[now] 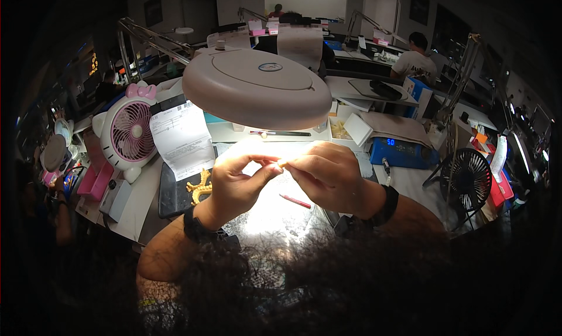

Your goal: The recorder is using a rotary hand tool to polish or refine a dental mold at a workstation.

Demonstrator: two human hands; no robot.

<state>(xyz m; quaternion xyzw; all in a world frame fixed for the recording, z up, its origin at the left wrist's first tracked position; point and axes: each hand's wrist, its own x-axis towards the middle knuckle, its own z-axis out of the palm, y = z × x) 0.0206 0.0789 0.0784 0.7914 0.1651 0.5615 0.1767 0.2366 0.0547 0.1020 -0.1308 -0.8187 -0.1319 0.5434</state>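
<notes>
Under the lamp, my left hand (239,181) and my right hand (329,175) meet fingertip to fingertip. Between them is a tiny yellowish piece (282,163), too small to name. Thumb and fingers of both hands are pinched together around it, and the fingers hide most of it. Below my right hand, a red pen-like stick (295,201) lies on the brightly lit work surface. Just left of my left hand, a yellow, branched, model-like piece (201,187) rests on a dark tray (170,196).
A large round lamp head (257,90) hangs low over my hands. To the left stand a white and pink fan (133,131) and a printed sheet (182,138). On the right are a blue device with a display (399,153) and a black fan (466,178). A person (417,60) sits farther back.
</notes>
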